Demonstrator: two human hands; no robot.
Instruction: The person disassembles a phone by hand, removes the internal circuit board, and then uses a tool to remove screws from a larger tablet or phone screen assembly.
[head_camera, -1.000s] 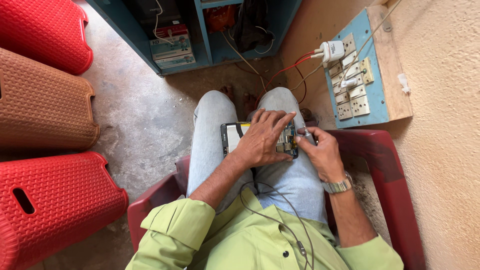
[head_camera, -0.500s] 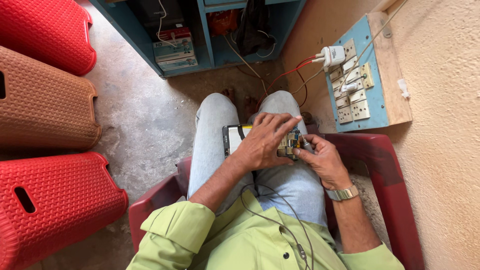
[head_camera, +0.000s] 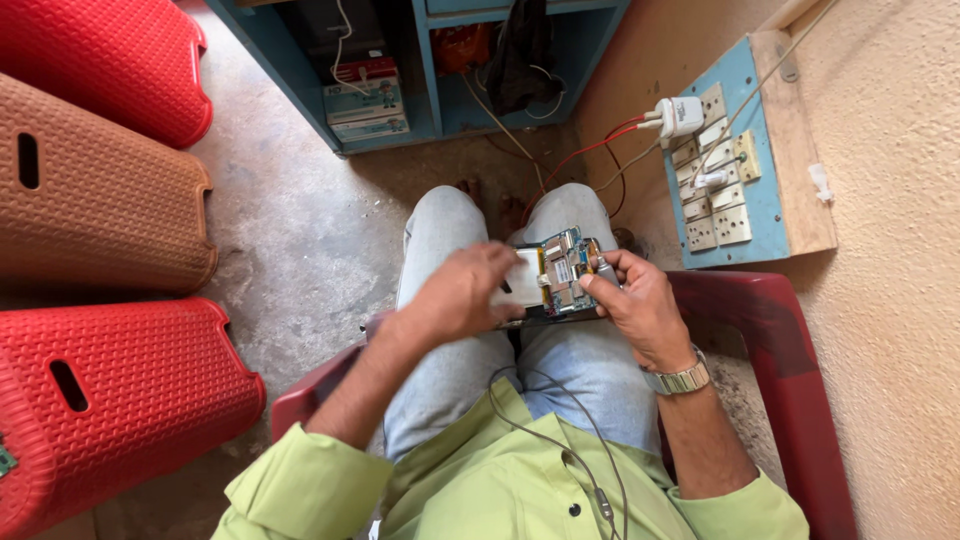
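Two hands on an opened phone (head_camera: 556, 279) above the lap: left hand (head_camera: 462, 295) fingers curled over its left end, right hand (head_camera: 640, 310) fingers clasping its right edge.

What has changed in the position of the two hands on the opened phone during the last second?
The left hand slid leftwards off the circuit boards, which now lie uncovered, and rests at the left end of the opened black phone. The right hand kept its grip on the right end. The phone stayed over the lap.
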